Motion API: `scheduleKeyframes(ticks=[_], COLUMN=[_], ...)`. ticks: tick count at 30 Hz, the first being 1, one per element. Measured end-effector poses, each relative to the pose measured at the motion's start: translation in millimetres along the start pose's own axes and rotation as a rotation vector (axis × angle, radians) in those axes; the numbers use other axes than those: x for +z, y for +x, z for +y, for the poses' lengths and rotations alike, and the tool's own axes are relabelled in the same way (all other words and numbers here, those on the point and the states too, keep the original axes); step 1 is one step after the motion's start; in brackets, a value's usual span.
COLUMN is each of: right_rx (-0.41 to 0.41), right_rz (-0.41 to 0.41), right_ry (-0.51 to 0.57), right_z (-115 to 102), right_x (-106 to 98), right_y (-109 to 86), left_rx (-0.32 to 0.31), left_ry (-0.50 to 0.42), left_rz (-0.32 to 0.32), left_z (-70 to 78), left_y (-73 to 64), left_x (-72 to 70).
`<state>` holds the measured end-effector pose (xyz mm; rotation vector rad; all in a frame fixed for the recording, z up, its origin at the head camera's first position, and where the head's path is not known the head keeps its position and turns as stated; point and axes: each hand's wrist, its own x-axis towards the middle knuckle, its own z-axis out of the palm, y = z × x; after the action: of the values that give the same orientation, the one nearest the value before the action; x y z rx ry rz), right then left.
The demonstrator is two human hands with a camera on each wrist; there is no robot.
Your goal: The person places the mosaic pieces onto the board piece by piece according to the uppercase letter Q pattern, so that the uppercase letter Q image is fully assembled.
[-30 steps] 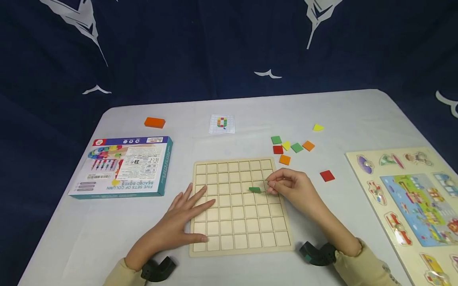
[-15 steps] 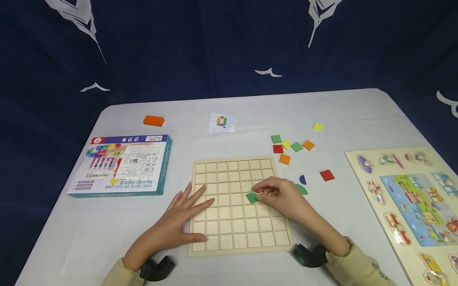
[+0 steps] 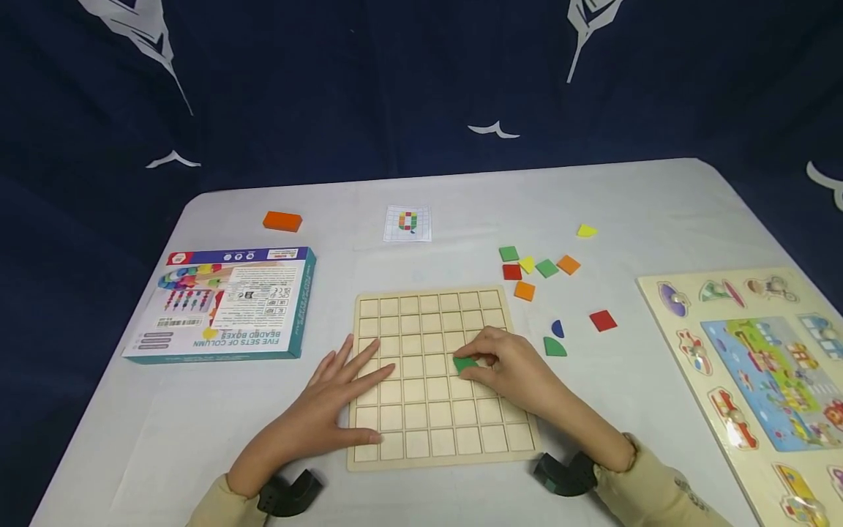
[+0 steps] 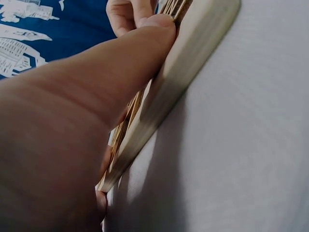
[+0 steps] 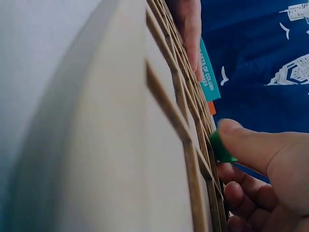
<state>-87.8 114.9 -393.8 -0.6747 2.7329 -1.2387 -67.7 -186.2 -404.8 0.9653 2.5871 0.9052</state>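
Observation:
A wooden grid board [image 3: 443, 465] lies on the white table in front of me. My left hand [image 3: 329, 413] rests with spread fingers on its left side; in the left wrist view the thumb [image 4: 145, 46] lies over the board's edge. Over the cells right of the board's middle, my right hand [image 3: 510, 366] pinches a green tile [image 3: 465, 364] between thumb and fingers. The right wrist view shows the green tile [image 5: 221, 148] tilted, close against the grid strips, partly covered by the thumb.
Right of the board lie a green quarter-circle tile [image 3: 555, 347], a blue half-circle tile [image 3: 557, 329] and a red tile [image 3: 603, 320]. Several coloured tiles sit behind. A pattern card [image 3: 407, 224], an orange block [image 3: 282, 221], a box [image 3: 220, 304] and a picture puzzle [image 3: 757, 380] surround the board.
My right hand has moved left and slightly down over the board with the green tile, uncovering the blue half-circle and green quarter-circle tiles at right. My left hand has stayed put.

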Motion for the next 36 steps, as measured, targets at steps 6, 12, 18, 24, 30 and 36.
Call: scheduleKeyframes(ticks=[6, 12, 18, 24, 30, 36], right_rx=[-0.029, 0.051, 0.082, 0.110, 0.139, 0.143], right_rz=[0.075, 0.076, 0.105, 0.082, 0.043, -0.016], right_ry=[-0.021, 0.037, 0.146, 0.255, 0.264, 0.221], right_z=[2, -2, -6, -5, -1, 0], right_x=[0, -11, -28, -34, -26, -20], right_y=[3.5, 5.7, 7.7, 6.5, 5.6, 1.9], left_rx=[0.002, 0.007, 0.017, 0.023, 0.025, 0.017], left_ry=[0.013, 0.013, 0.015, 0.008, 0.010, 0.008], left_rz=[0.002, 0.006, 0.001, 0.000, -0.001, -0.006], left_z=[-1.4, -1.8, -1.6, -1.0, -0.9, -0.6], left_y=[-1.0, -1.5, -0.4, 0.8, 0.4, 0.3], left_x=[-0.1, 0.0, -1.9, -3.5, -3.3, -2.8])
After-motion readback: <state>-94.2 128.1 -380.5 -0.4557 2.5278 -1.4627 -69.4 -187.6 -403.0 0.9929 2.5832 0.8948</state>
